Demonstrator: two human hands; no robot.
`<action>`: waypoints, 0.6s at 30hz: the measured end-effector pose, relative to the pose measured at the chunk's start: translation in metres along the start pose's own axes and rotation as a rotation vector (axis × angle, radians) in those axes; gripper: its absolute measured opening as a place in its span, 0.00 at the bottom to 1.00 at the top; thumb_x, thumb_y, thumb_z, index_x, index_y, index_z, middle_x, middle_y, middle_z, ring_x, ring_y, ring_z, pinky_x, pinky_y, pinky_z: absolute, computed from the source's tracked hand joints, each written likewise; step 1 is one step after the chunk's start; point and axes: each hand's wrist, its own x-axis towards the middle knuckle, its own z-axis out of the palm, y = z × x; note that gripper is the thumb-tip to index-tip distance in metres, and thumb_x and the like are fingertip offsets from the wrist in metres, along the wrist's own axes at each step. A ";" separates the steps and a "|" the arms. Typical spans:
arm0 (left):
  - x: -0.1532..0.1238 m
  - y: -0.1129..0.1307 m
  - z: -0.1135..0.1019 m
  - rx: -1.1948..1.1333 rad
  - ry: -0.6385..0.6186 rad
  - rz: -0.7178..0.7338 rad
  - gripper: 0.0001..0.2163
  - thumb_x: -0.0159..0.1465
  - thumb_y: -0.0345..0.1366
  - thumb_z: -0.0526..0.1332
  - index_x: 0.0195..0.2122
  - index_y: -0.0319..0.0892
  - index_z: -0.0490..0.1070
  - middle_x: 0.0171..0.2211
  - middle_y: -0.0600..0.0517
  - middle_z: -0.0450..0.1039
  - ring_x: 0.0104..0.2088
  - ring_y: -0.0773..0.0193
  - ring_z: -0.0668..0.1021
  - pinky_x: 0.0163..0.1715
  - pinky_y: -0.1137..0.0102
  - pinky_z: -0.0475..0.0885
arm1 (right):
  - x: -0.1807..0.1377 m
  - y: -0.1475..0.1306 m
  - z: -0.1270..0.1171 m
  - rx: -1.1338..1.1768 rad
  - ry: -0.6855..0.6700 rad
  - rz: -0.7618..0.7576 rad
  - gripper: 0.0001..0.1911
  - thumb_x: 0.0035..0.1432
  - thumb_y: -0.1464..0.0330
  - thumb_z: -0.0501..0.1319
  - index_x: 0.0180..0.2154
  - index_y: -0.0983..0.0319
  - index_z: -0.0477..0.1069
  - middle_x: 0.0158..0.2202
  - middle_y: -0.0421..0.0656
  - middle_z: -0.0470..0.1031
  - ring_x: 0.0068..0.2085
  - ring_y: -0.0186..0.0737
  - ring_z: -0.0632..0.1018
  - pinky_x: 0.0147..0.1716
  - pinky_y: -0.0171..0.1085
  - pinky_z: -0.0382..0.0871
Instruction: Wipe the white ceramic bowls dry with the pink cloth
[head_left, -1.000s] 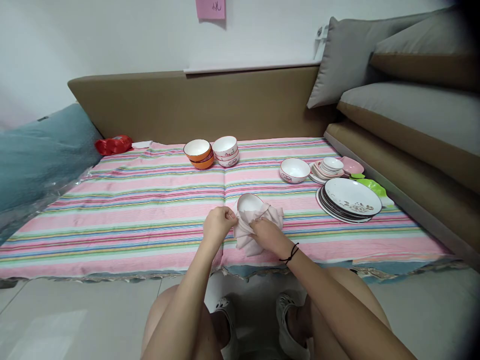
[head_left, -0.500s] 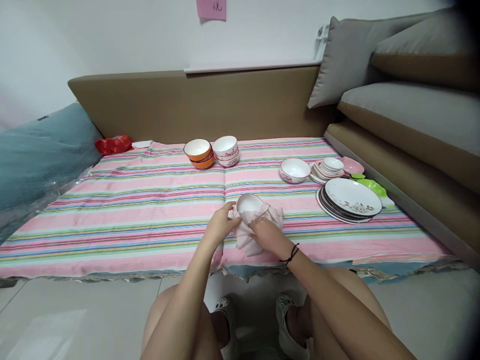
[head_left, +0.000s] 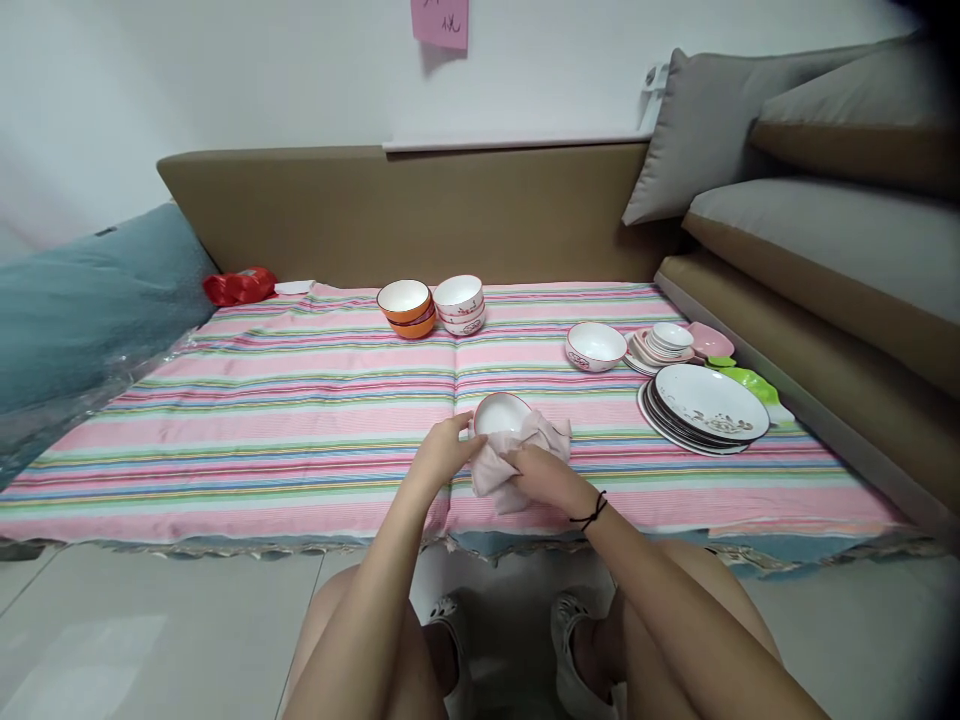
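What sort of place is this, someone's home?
Probably a home living room: a low sofa with grey cushions, a striped cloth laid with stacked plates and bowls, a tiled floor. The left hand holds a small bowl, the right hand a pink cloth.

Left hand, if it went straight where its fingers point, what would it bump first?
The small white bowl. The left hand points up and right toward it, its fingertips seemingly touching the rim, with the pink cloth wrapped just beneath.
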 end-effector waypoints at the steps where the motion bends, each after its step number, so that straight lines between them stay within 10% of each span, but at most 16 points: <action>1: 0.000 0.000 0.000 -0.004 -0.012 0.013 0.21 0.60 0.38 0.59 0.55 0.40 0.71 0.53 0.45 0.74 0.50 0.54 0.76 0.47 0.67 0.70 | -0.001 0.001 0.002 -0.015 0.013 0.006 0.20 0.55 0.79 0.53 0.48 0.67 0.72 0.48 0.54 0.76 0.50 0.48 0.75 0.53 0.43 0.63; 6: -0.001 0.002 0.007 0.052 -0.055 -0.027 0.30 0.61 0.41 0.58 0.64 0.38 0.59 0.57 0.41 0.69 0.51 0.51 0.76 0.48 0.64 0.69 | 0.000 0.004 0.005 -0.006 0.055 0.062 0.20 0.56 0.78 0.55 0.51 0.74 0.70 0.53 0.62 0.71 0.56 0.58 0.70 0.57 0.50 0.58; 13: -0.004 0.003 0.014 0.030 -0.026 0.000 0.36 0.57 0.33 0.60 0.67 0.36 0.52 0.62 0.41 0.63 0.53 0.51 0.74 0.51 0.63 0.69 | -0.002 -0.005 -0.007 0.262 0.053 -0.114 0.15 0.63 0.74 0.50 0.44 0.63 0.74 0.43 0.43 0.79 0.41 0.37 0.78 0.42 0.32 0.68; 18: -0.001 -0.001 0.020 0.030 -0.002 0.022 0.37 0.54 0.27 0.62 0.66 0.35 0.53 0.63 0.39 0.59 0.54 0.51 0.73 0.54 0.61 0.68 | -0.007 0.001 -0.002 0.004 0.010 -0.010 0.16 0.59 0.75 0.56 0.49 0.66 0.72 0.49 0.51 0.76 0.51 0.46 0.74 0.52 0.39 0.64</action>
